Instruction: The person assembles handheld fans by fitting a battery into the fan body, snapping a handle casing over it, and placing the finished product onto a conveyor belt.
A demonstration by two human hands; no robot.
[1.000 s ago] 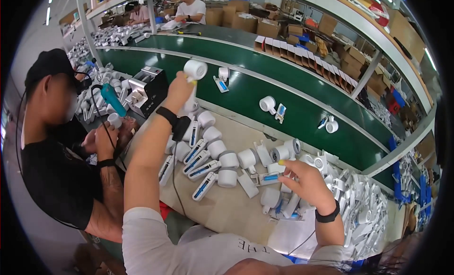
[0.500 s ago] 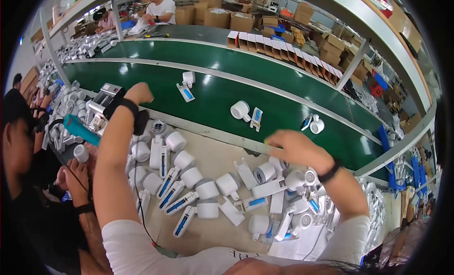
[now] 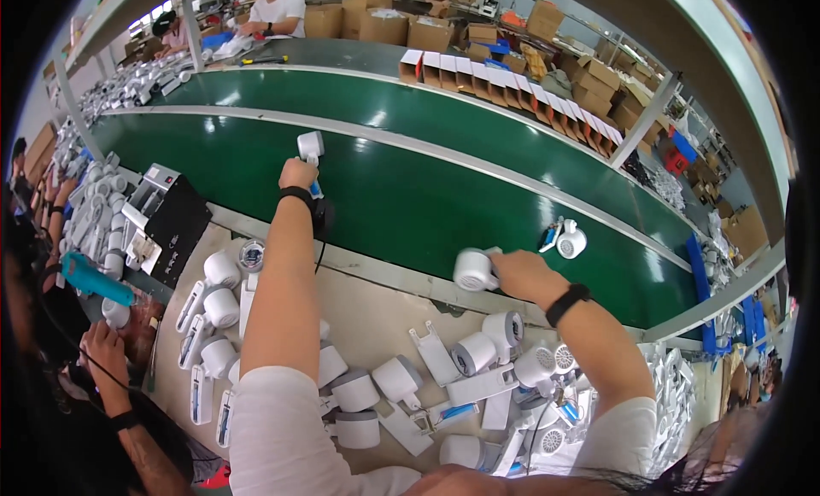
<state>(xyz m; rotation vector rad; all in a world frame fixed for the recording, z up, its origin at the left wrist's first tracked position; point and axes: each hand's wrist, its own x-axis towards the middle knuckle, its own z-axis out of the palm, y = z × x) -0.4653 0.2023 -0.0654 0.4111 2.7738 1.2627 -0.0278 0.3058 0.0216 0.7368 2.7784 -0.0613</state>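
Note:
My left hand [image 3: 297, 173] reaches out over the green conveyor belt [image 3: 384, 193], its fingers closed on a white handheld fan [image 3: 310, 144]. The fan's round head sticks out beyond the fist, and a bit of blue shows beside the fingers. Off to the right, my right hand [image 3: 523, 274] grips a second white handheld fan [image 3: 474, 270] by its handle end, near the belt's close edge. Its wide head points left, while the fingers hide the handle. One more fan [image 3: 571, 240] lies on the belt beyond that hand, with a blue-marked piece [image 3: 548, 235] beside it.
Several fan heads [image 3: 397, 381] and open handles with blue batteries [image 3: 457, 412] cover the worktable [image 3: 376, 312]. A black device [image 3: 175, 227] stands at left, near a co-worker's hand [image 3: 104, 355] and a teal power tool [image 3: 96, 278]. White-and-brown boxes [image 3: 478, 79] line the far belt.
My left hand has moved right and taken hold of a fan on the belt. My right hand has closed on another fan and shifted it toward me. The view has turned slightly.

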